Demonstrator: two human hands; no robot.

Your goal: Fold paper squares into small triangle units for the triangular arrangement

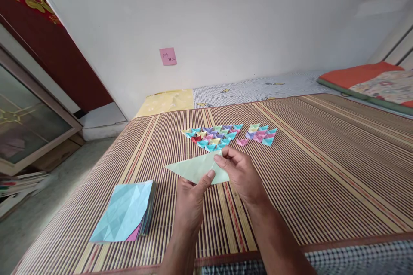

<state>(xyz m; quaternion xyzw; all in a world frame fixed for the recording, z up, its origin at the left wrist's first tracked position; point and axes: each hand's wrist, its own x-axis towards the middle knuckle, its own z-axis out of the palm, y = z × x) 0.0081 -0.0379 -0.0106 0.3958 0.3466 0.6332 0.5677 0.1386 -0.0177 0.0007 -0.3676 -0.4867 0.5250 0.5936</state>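
A pale green sheet of folded paper (193,168), creased and pointed at its left end, is held up above the mat between both hands. My left hand (193,197) grips its lower edge, thumb on the front and fingers behind. My right hand (240,172) pinches the upper right corner between thumb and fingers. Just beyond lies a cluster of small folded paper boats (214,135) in several colours. A smaller group of paper boats (263,134) sits to its right, with a single pink paper boat (241,142) between them.
At the left rests a stack of creased paper sheets (124,210), light blue on top. A striped bamboo mat (322,172) covers the bed. Behind it stands a white wall (241,21) with a pink note (168,56). Folded orange bedding (358,75) lies at the far right.
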